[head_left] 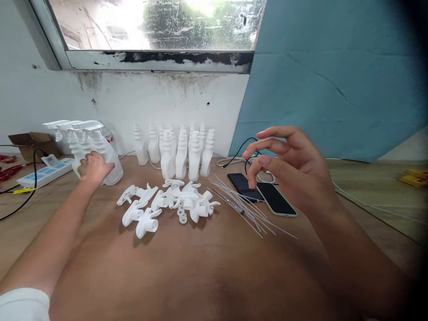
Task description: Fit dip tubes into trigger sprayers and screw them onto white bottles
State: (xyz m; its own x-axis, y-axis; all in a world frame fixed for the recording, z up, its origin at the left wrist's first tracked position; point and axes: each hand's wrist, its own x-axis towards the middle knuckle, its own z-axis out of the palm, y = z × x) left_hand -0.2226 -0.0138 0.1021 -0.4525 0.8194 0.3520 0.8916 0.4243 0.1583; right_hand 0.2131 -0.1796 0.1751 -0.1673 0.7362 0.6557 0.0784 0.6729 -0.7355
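Observation:
At the left, my left hand [93, 168] has its fingers curled on the body of a white spray bottle [107, 154] with its trigger head on. More such bottles stand close against it, and the hand hides part of them. Raised over the right side of the table, my right hand [290, 167] is open, its fingers apart and nothing between them. Beneath and left of it lie thin white tubes [247, 209]. Loose white trigger spray heads [147, 223] are heaped in the middle, with a few small white rings [183, 218] among them.
Several white bottles without heads [168, 156] stand upright by the wall. Two phones [276, 199] and coiled cables [230, 161] lie at the right. A power strip [47, 173] and an open cardboard box [35, 145] sit far left. The window [160, 26] is above.

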